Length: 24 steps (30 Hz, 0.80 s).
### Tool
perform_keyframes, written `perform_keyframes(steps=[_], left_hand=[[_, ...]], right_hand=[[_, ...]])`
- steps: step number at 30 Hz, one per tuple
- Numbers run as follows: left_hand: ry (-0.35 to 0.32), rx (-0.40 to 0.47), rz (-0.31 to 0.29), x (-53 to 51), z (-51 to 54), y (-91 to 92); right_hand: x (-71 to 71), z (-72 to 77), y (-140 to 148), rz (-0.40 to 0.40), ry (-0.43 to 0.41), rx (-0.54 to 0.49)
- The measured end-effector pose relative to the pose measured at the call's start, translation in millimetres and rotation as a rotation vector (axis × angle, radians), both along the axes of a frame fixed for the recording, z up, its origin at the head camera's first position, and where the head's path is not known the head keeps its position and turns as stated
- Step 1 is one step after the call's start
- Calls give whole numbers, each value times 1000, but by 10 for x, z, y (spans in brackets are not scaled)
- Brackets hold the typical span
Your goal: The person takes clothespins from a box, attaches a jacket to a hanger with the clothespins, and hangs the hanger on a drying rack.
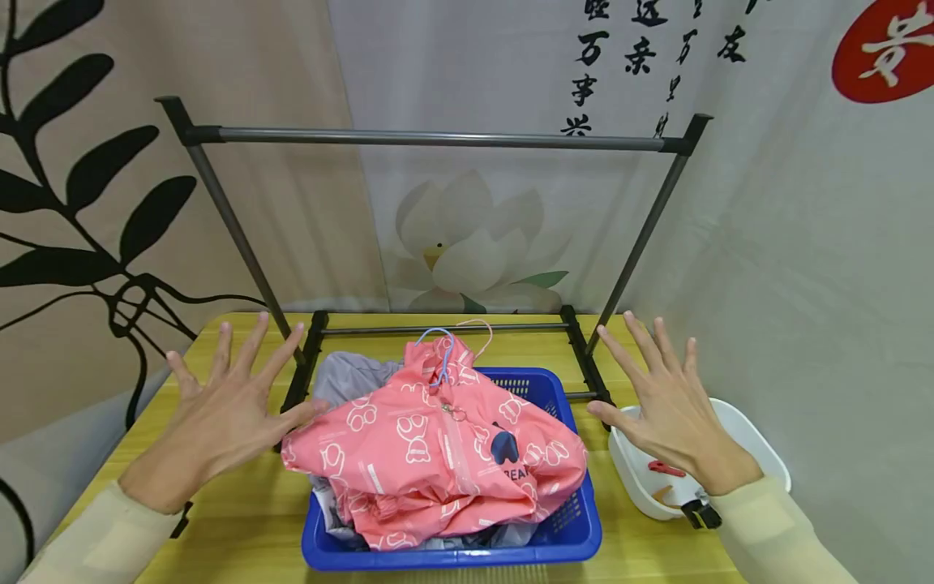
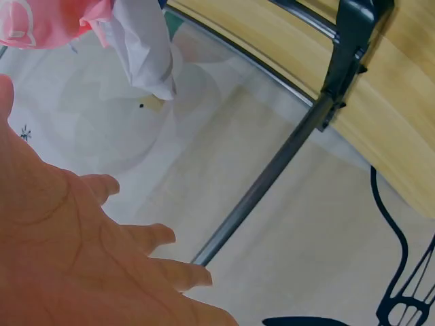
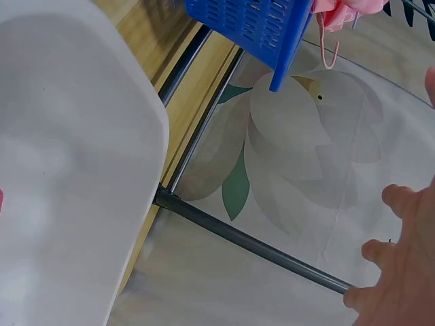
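Holding up left hand (image 1: 229, 410) and right hand (image 1: 671, 405), spreading the fingers wide apart; flanking a pink jacket (image 1: 438, 454) lying across a blue basket (image 1: 452, 559) and overhanging its left rim; leaving a gap below the top bar of a black rack (image 1: 438, 139); partly hiding a white tub (image 1: 631, 478) at right

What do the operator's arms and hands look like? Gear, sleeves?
Left hand and right hand: bare, no gloves or rings visible. Left sleeve and right sleeve: pale cream, faint check, reaching the wrist. Small black piece at the left cuff; bulkier black fitting at the right.
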<state>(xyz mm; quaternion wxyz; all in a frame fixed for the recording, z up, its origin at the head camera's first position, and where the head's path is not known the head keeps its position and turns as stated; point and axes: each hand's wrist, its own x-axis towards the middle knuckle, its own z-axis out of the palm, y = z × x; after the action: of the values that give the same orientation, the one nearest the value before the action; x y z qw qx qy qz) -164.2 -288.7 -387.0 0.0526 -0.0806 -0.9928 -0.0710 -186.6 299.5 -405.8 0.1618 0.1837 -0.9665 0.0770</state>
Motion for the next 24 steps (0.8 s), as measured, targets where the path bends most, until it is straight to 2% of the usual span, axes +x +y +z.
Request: perform_keyframes(steps=[15,24], left_hand=[[-4,-12,-50,30,33,206],[18,2,-83,66,49,320]], right_hand=[[9,-49,-94,58,-4,-39],[10,-44,-199,94,20,-50]])
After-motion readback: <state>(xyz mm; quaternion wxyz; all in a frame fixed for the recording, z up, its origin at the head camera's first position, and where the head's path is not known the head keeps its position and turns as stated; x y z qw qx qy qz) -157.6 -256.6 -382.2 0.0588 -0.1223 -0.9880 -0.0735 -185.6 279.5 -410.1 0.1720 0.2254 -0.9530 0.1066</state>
